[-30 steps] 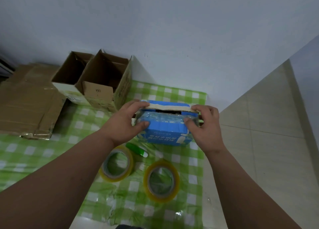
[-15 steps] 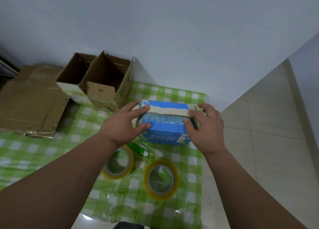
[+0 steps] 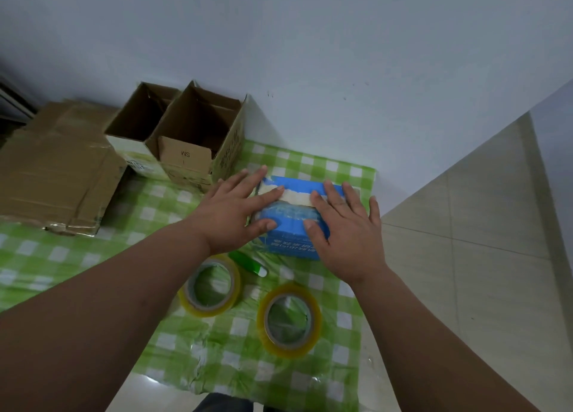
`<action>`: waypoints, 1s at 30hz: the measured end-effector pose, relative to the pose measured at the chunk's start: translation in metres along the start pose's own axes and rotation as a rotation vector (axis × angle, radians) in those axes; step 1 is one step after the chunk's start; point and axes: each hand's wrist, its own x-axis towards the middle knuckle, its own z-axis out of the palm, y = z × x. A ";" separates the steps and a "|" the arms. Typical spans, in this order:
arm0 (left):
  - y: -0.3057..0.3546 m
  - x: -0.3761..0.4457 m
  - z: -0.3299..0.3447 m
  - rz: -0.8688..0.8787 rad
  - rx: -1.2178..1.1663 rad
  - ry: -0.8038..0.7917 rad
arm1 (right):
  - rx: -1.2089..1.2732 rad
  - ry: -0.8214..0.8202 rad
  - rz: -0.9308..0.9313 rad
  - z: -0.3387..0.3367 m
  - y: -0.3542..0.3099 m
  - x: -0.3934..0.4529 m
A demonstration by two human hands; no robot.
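Observation:
A blue box [image 3: 293,222] with a pale strip along its top lies on the green checked cloth [image 3: 217,349]. My left hand [image 3: 235,208] lies flat on the box's left end with straight fingers spread over the top. My right hand [image 3: 347,225] lies flat on the right end, fingers straight, thumb against the front face. Both hands press on the box from above.
Two rolls of yellowish tape [image 3: 210,286] [image 3: 290,320] and a green marker [image 3: 248,262] lie in front of the box. Two open cardboard boxes [image 3: 192,132] [image 3: 136,117] stand at the back left, flattened cardboard [image 3: 52,166] beside them. The cloth ends at right, above the tiled floor [image 3: 480,256].
The box's top flaps have gone down and closed. My fingers, which held the flaps at the ends, now lie flat on the box's top.

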 end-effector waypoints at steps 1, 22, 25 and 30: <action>0.000 0.001 -0.001 -0.009 0.015 -0.022 | -0.003 0.000 -0.002 0.000 0.001 0.001; 0.007 -0.012 -0.014 -0.189 -0.624 0.261 | 0.044 0.227 -0.083 -0.022 -0.011 0.010; 0.004 -0.023 -0.018 -0.260 -0.637 0.322 | 0.069 0.225 -0.077 -0.025 -0.012 0.010; -0.011 -0.046 -0.013 -0.421 -0.547 0.355 | 0.131 0.327 -0.133 -0.032 -0.035 0.007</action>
